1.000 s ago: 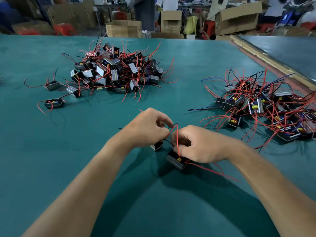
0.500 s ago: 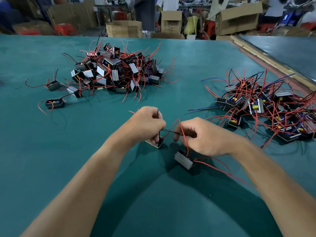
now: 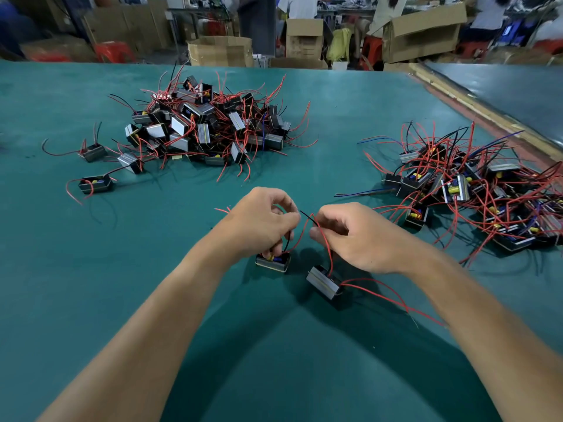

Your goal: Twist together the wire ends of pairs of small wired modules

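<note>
Crossed wire ends (image 3: 307, 217) between left hand (image 3: 262, 223) and right hand (image 3: 362, 239), one wire tight in each hand's curled fingers (image 3: 281, 203)

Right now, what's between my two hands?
Head view: a black wire end and a looping red wire cross the gap between the left hand and right hand; below them, bare table.

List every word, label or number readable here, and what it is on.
None can be read.
No legible marking on left module, right module, left pile or right pile.
Print on cardboard boxes behind the table: too blurred, if any.
</note>
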